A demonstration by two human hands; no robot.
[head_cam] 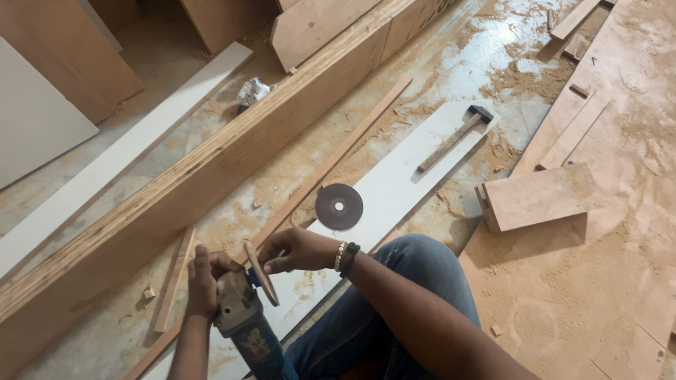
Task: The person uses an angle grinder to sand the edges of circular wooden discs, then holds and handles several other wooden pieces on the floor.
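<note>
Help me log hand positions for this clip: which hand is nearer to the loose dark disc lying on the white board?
Right. The right hand is at the disc mounted on the grinder, just below-left of the loose dark disc. The left hand grips the grinder's head, farther left.

We see the angle grinder [251, 334] with a blue body and a grey metal head, and the disc mounted on it [261, 274] shows reddish brown. The loose cutting disc [339, 206] is dark grey with a pale centre, and it lies on a white laminate strip [398, 181]. The hammer [457, 136] has a black head and a brown wooden handle. Our jeans [374, 325] are mid blue. The bracelets [345, 258] show white beads beside a black band. The long plywood beam [201, 181] is tan with a striped layered edge. Sawdust [515, 68] lies pale orange-brown over the grey floor.
</note>
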